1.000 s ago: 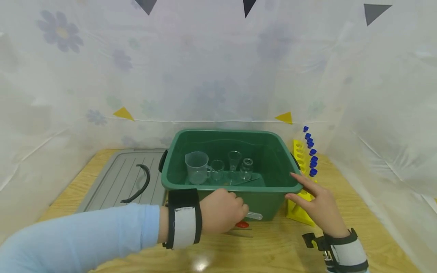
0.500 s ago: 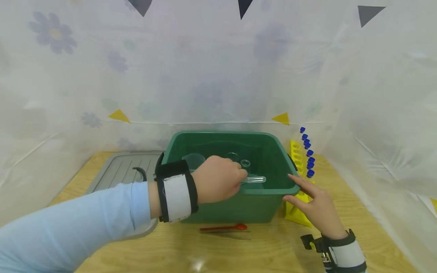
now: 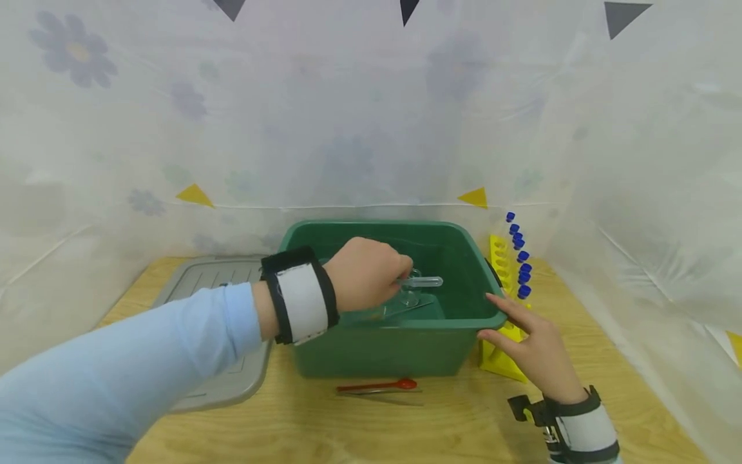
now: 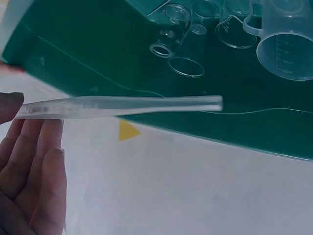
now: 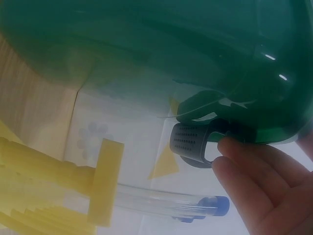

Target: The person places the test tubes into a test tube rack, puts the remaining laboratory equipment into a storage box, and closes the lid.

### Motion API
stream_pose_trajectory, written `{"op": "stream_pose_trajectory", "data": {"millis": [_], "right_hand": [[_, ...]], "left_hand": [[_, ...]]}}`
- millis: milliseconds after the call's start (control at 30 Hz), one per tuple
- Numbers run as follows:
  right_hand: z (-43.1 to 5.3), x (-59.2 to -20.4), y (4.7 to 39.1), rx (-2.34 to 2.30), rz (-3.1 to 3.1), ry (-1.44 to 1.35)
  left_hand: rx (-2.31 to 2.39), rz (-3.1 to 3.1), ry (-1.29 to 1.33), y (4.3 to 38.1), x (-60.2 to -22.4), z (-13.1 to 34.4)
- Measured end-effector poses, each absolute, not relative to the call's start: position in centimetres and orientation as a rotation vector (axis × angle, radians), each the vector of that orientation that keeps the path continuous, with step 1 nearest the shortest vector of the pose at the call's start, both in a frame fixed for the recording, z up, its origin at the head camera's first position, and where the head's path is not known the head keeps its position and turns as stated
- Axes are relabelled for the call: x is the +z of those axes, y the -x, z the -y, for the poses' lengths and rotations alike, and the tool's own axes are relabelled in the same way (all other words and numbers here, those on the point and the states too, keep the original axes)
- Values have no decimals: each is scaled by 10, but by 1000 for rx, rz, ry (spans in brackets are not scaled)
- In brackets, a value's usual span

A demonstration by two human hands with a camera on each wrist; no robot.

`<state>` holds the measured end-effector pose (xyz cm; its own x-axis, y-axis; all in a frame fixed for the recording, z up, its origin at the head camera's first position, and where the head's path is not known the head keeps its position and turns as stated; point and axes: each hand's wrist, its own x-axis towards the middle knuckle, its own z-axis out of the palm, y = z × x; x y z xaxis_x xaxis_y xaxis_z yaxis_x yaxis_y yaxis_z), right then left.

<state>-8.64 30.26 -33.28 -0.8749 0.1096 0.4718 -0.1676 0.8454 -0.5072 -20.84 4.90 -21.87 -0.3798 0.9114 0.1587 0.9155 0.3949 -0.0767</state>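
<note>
My left hand (image 3: 365, 274) pinches a clear plastic pipette (image 3: 422, 281) above the inside of a green plastic storage box (image 3: 382, 354). In the left wrist view the pipette (image 4: 122, 105) lies crosswise, its narrower end pointing away from the thumb. My right hand (image 3: 536, 348) holds the box's front right corner, thumb and fingers on either side of it. Beneath the pipette, the box contains a small glass bottle (image 4: 168, 32), a conical glass (image 4: 188, 56), a beaker (image 4: 237, 29) and a measuring jug (image 4: 288, 49). My left hand and forearm hide part of these in the head view.
Right of the box stands a yellow rack (image 3: 500, 364) with several blue-capped tubes (image 3: 523, 277). A red spoon (image 3: 377, 386) and thin rods (image 3: 385, 401) lie before the box. On the left is a grey lid (image 3: 246, 380), partly under my forearm. A black handle (image 5: 195, 142) hangs at the box's side.
My left hand has risen from the table in front of the box, carrying the pipette up and over the front rim into the space above the glassware. The right hand has stayed at the corner.
</note>
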Motion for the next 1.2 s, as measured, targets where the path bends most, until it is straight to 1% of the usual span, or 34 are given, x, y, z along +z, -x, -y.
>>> {"op": "stream_pose_trajectory", "data": {"millis": [333,733,1200], "right_hand": [[-302,-333,84,739,2514,-43],[-301,-332,78,736,2514,-36],[-295,-330,71,737,2507,-16]], "left_hand": [[-56,2504,1595,234,-217,-62],[18,2688,1594,244,-204,-84],[26,2751,1604,256,-220,-101]]}}
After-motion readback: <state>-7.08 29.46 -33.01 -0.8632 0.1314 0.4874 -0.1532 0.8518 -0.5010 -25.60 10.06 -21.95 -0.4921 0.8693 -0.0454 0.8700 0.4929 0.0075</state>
